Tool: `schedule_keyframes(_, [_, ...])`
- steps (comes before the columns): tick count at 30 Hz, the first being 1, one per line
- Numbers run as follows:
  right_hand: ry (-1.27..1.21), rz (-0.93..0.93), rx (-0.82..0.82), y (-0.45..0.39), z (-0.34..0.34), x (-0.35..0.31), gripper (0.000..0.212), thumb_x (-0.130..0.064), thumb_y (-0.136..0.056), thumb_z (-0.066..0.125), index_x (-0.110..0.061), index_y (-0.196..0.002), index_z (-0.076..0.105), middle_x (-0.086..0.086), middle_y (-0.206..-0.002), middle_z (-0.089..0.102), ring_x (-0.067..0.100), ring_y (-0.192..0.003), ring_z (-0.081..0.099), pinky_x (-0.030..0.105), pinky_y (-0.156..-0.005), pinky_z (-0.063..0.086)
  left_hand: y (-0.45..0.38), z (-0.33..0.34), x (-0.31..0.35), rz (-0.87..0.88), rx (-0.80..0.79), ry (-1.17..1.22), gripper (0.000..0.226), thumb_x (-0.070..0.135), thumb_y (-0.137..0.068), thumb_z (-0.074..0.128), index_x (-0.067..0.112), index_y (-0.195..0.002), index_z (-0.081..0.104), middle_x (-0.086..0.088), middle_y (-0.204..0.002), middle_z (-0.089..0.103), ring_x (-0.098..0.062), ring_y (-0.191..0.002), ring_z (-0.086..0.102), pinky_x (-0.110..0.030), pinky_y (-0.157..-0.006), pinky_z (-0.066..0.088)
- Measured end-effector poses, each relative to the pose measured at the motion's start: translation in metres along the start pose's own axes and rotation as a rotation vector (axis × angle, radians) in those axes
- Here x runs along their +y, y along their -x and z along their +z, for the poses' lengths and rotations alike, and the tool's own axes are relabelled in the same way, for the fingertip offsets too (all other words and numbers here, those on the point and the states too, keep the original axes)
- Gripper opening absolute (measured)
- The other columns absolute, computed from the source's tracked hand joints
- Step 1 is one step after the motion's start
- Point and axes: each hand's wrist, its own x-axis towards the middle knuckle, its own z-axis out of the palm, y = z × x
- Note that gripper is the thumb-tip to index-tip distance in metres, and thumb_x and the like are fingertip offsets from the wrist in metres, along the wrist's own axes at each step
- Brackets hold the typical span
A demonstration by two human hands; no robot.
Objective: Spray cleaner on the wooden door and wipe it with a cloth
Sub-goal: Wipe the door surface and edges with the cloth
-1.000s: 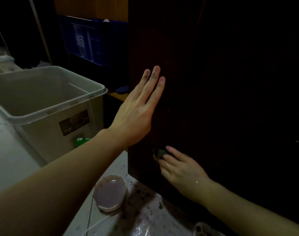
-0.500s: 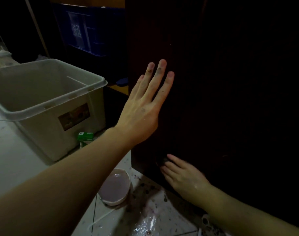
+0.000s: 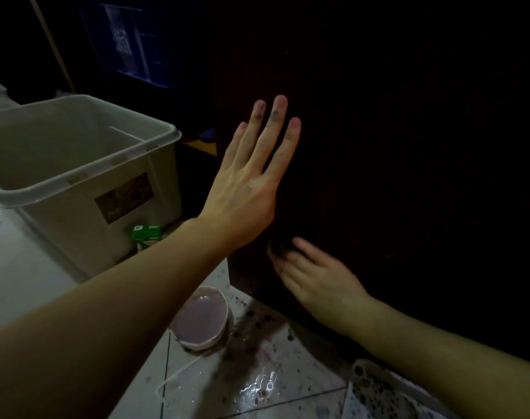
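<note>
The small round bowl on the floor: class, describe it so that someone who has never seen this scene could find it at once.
Start at the dark wooden door and drop to its lower left corner, where the tiled floor is splattered and wet. There, under the left forearm, sits the bowl. It is white-rimmed and full of murky purplish liquid, unlike the big pale rectangular bin and the little green carton.

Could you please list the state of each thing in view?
wooden door: upright, dark
left hand: open, flat on door
right hand: low on door, blurred; cloth unclear
plastic bin: open, looks empty
bowl: holds murky liquid
floor: wet, speckled
</note>
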Motion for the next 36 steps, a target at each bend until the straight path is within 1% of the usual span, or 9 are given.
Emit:
schedule_keyframes(2, [0.013, -0.148, -0.202, 0.013, 0.012, -0.017, 0.034, -0.02, -0.082, 0.056, -0.007, -0.109, 0.071, 0.007, -0.115, 0.068, 0.027, -0.113, 0.059, 0.052, -0.118, -0.006, 0.006, 0.003, 0.001, 0.045, -0.017, -0.012, 0.074, -0.005, -0.083, 0.039, 0.004, -0.151, 0.011, -0.025, -0.156, 0.005, -0.041, -0.145, -0.002, -0.05, -0.119, 0.006])
schedule_keyframes(4, [-0.011, -0.161, -0.239, 0.021, 0.011, -0.018, 0.03, -0.02, -0.08, 0.057, -0.009, -0.103, 0.073, 0.008, -0.112, 0.07, 0.027, -0.11, 0.061, 0.051, -0.118, -0.002, 0.01, 0.002, -0.001, 0.097, -0.035, -0.022, 0.076, -0.007, -0.081, 0.043, 0.005, -0.151, 0.015, -0.025, -0.157, 0.007, -0.041, -0.145, 0.0, -0.05, -0.12, 0.007])
schedule_keyframes(7, [-0.097, -0.048, -0.062, 0.021, -0.005, -0.002, 0.034, -0.012, -0.088, 0.041, -0.006, -0.105, 0.071, 0.011, -0.109, 0.069, 0.028, -0.107, 0.061, 0.049, -0.119, 0.001, 0.012, 0.001, -0.003, 0.106, -0.057, -0.036, 0.076, -0.007, -0.082, 0.044, 0.007, -0.151, 0.017, -0.025, -0.157, 0.007, -0.04, -0.145, -0.002, -0.049, -0.12, 0.006])
schedule_keyframes(13, [-0.038, 0.267, 0.206, 0.008, -0.044, 0.048, 0.041, -0.013, -0.1, 0.029, 0.0, -0.135, 0.047, 0.016, -0.138, 0.051, 0.032, -0.13, 0.046, 0.051, -0.118, 0.014, 0.012, 0.005, -0.001, 0.108, -0.062, -0.03, 0.064, 0.003, -0.09, 0.04, 0.005, -0.15, 0.018, -0.028, -0.155, 0.009, -0.044, -0.144, 0.001, -0.053, -0.119, 0.009])
schedule_keyframes(16, [0.049, 0.001, 0.014, 0.025, -0.021, 0.033, 0.045, -0.012, -0.093, 0.032, 0.001, -0.129, 0.053, 0.019, -0.139, 0.051, 0.035, -0.131, 0.045, 0.054, -0.118, 0.002, 0.012, 0.001, -0.002, 0.099, -0.075, -0.047, 0.072, -0.004, -0.085, 0.042, 0.007, -0.151, 0.016, -0.026, -0.156, 0.006, -0.043, -0.145, 0.0, -0.051, -0.119, 0.009])
schedule_keyframes(20, [0.07, -0.246, -0.311, 0.052, -0.007, 0.011, 0.034, -0.02, -0.077, 0.066, -0.007, -0.108, 0.07, 0.008, -0.112, 0.07, 0.025, -0.112, 0.062, 0.054, -0.117, -0.008, 0.012, -0.007, -0.003, 0.112, -0.1, -0.055, 0.077, -0.007, -0.082, 0.043, 0.01, -0.152, 0.015, -0.022, -0.158, 0.004, -0.039, -0.146, -0.001, -0.05, -0.119, 0.012])
schedule_keyframes(26, [-0.004, 0.004, 0.072, 0.048, -0.043, 0.054, 0.04, -0.01, -0.088, 0.051, -0.003, -0.127, 0.057, 0.014, -0.129, 0.06, 0.029, -0.122, 0.054, 0.052, -0.117, 0.015, 0.01, -0.015, -0.001, 0.115, -0.139, -0.061, 0.077, -0.002, -0.082, 0.043, 0.01, -0.152, 0.015, -0.022, -0.158, 0.002, -0.038, -0.146, -0.001, -0.048, -0.118, 0.013])
schedule_keyframes(31, [0.1, 0.326, 0.281, 0.032, -0.088, 0.103, 0.043, -0.015, -0.1, 0.03, -0.005, -0.14, 0.042, 0.015, -0.15, 0.036, 0.031, -0.137, 0.038, 0.053, -0.118, 0.012, 0.004, -0.025, 0.004, 0.13, -0.137, -0.061, 0.071, 0.005, -0.082, 0.046, 0.004, -0.149, 0.024, -0.022, -0.157, 0.007, -0.034, -0.146, 0.004, -0.045, -0.118, 0.013])
schedule_keyframes(36, [0.03, 0.15, 0.054, 0.053, -0.055, 0.056, 0.044, -0.016, -0.089, 0.045, -0.009, -0.131, 0.055, 0.011, -0.133, 0.057, 0.029, -0.124, 0.05, 0.05, -0.119, 0.008, -0.01, -0.036, 0.016, 0.131, -0.157, -0.078, 0.07, 0.012, -0.083, 0.039, 0.007, -0.151, 0.02, -0.017, -0.158, 0.003, -0.032, -0.147, 0.003, -0.048, -0.117, 0.017])
